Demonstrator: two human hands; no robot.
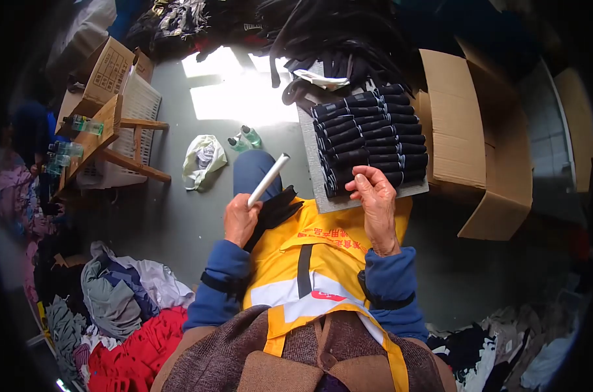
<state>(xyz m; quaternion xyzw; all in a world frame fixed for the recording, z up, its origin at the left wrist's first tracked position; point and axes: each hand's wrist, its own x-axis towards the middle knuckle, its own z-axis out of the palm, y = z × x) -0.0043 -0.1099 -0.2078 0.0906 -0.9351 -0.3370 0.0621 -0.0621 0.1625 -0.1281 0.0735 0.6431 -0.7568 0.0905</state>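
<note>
My left hand [240, 221] is closed around the lower end of a white rod [268, 179], which tilts up and to the right above my knee. Beside that hand a piece of black cloth [280, 208] lies over my lap on the yellow apron [270, 242]. My right hand [376, 208] is raised with the thumb and fingers drawn together. Anything between its fingertips is too small to make out. Just beyond it, rows of folded black garments with thin pale bands [368, 140] lie stacked on a grey board [313, 163].
An open cardboard box [454, 117] stands to the right of the board. Loose black cloth [342, 32] is heaped behind it. On the left are a wooden stool [113, 124] with several bottles, a white basket [140, 98] and a plastic bag [204, 162]. Clothes piles [140, 346] flank me.
</note>
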